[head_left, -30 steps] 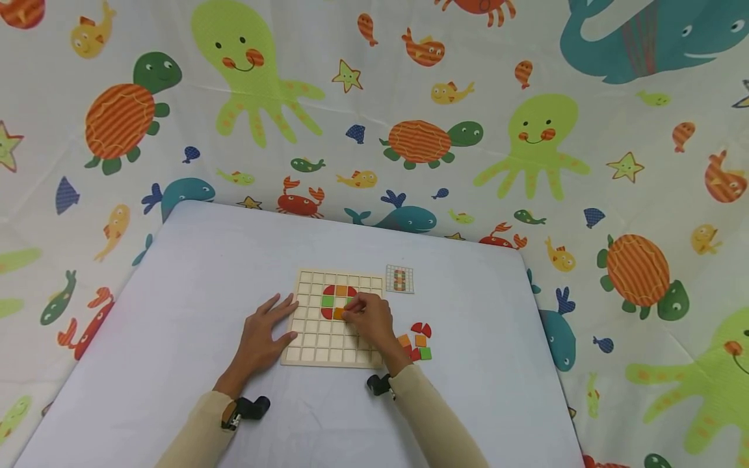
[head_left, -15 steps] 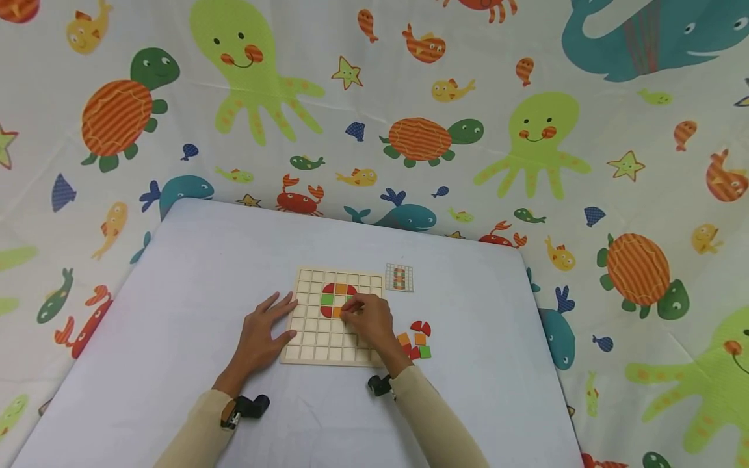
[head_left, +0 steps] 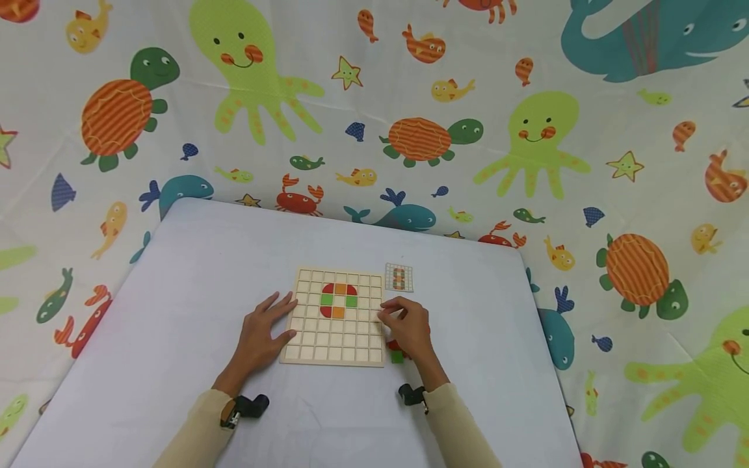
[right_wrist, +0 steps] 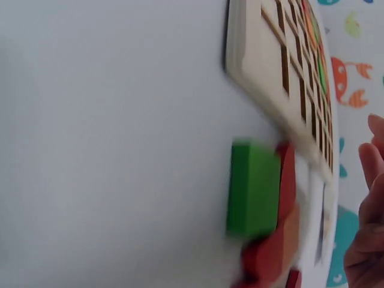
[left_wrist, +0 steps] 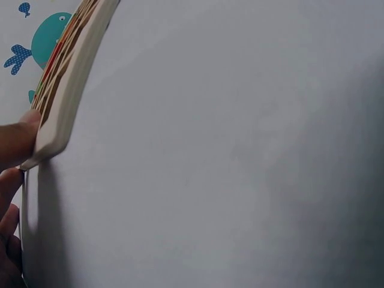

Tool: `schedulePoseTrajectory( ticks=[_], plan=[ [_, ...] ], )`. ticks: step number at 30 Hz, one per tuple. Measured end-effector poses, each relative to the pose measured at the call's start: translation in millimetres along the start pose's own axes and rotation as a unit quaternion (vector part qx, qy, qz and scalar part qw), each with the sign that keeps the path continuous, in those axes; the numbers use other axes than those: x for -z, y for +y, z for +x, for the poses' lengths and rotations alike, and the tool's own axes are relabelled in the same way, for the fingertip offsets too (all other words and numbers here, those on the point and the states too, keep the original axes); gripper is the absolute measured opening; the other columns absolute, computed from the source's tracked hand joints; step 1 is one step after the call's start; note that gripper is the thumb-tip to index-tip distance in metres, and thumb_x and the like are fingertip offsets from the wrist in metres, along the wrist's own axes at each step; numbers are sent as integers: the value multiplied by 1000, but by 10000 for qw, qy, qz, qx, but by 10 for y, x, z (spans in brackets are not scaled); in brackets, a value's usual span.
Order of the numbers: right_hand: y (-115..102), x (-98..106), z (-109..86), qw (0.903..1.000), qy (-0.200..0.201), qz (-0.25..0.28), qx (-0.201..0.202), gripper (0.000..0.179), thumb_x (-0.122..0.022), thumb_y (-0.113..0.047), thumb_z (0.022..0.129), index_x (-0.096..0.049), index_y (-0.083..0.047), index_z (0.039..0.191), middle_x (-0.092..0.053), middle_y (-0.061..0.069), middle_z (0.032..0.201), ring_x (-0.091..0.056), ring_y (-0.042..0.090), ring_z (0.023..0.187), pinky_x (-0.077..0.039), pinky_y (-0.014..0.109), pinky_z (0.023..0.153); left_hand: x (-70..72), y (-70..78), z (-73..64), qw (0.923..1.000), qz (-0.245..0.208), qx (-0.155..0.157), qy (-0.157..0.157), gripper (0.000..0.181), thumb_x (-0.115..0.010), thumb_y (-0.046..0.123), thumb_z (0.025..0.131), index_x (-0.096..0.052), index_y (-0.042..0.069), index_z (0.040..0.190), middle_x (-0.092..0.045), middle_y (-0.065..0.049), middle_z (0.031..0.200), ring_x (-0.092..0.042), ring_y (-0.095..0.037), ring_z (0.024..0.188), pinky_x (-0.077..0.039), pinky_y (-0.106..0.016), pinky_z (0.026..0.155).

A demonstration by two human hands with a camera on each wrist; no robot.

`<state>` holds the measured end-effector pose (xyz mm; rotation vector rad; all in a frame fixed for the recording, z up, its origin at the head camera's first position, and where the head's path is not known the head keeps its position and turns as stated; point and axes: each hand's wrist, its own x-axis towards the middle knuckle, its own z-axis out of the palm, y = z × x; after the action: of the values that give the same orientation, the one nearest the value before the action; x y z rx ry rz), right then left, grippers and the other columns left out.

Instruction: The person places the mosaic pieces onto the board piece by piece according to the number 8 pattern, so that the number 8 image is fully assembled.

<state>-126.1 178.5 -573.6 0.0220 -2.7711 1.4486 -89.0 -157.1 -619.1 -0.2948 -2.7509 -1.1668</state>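
Note:
A wooden grid board (head_left: 336, 355) lies flat on the table. Set in its cells are a green square (head_left: 351, 301), a second green one, orange squares (head_left: 338, 312) and red rounded-corner pieces (head_left: 326, 312), arranged round a bare cell. My left hand (head_left: 260, 333) rests against the board's left edge with fingers spread, its thumb (left_wrist: 21, 141) at the rim. Just right of the board, my right hand (head_left: 409, 328) hovers over the loose pieces, fingers loosely bent with nothing seen between them. It partly hides a loose green block (right_wrist: 255, 189) and red pieces (right_wrist: 267, 258).
A small printed card (head_left: 399, 277) with a coloured grid pattern lies beyond the board's right corner. White cloth covers the table (head_left: 222, 260). Behind it hangs a curtain (head_left: 328, 97) printed with sea animals.
My right hand has withdrawn from the pattern and moved right, off the board to above the loose pieces. The orange square it touched now lies uncovered in its cell. My left hand has stayed put.

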Motion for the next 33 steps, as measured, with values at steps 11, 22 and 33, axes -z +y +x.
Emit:
schedulePoseTrajectory(
  ticks=[11,22,33],
  plan=[
    [346,450,-183,9941,686,-429,-718,15,-87,-19,90,-83,-17,104,-77,4,99,-57,18,72,-47,24,57,-30,-24,25,9999,-60,87,-72,68,-84,10,86,-60,7,150,-51,-15,163,-36,-46,155,-29,-75,112],
    [541,635,-305,9850,779,-819,-1303,23,-87,-19,89,-83,-15,112,-76,8,103,-60,23,89,-48,27,73,-3,-3,14,10000,17,57,30,67,-84,10,85,-61,8,149,-52,-16,162,-37,-46,154,-30,-76,111],
    [546,579,-254,9822,676,-1021,-1423,17,-87,-16,88,-80,-14,104,-73,7,94,-59,23,89,-45,30,73,-9,-7,7,10000,-21,89,0,68,-84,9,85,-61,8,149,-52,-15,163,-36,-46,155,-29,-76,112]
  ],
)
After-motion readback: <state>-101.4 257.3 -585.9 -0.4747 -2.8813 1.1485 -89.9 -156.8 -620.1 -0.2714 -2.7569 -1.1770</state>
